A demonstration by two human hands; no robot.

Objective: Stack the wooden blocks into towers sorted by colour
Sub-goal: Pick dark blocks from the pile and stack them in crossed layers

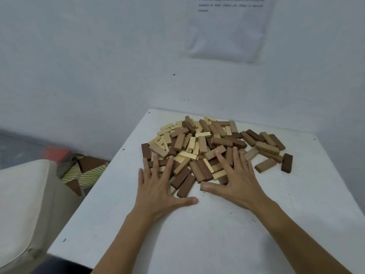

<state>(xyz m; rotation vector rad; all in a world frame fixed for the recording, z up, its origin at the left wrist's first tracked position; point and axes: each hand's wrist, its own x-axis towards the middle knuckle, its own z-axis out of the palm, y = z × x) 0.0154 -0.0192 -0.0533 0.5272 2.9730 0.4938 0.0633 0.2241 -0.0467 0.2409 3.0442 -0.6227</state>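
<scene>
Both hands lie flat with palms down and fingers straight and spread, grasping nothing. The left hand (160, 184) has its fingertips resting on the near-left edge of the pile of wooden blocks (207, 147), with the thumb stretched out along the bare tabletop. The right hand (238, 177) covers the near-right edge, its fingers laid over several mid-brown pieces and its thumb pointing toward the left hand. A few dark blocks lie in the gap between the two hands.

The pile is a loose, unsorted heap of pale, mid-brown and dark brown pieces on the far half of the white table (197, 238), reaching almost to the wall behind. On the right the heap thins out: a mid-brown block (265, 165) and a lone dark block (286, 163) lie apart from it, near the right side of the table. Another dark block (146, 151) sits at the heap's left edge, near the table's left rim.

The near half of the table is bare, and both forearms cross it. A sheet of paper (227, 30) hangs on the wall, and a pale cushion (19, 194) lies off to the left.
</scene>
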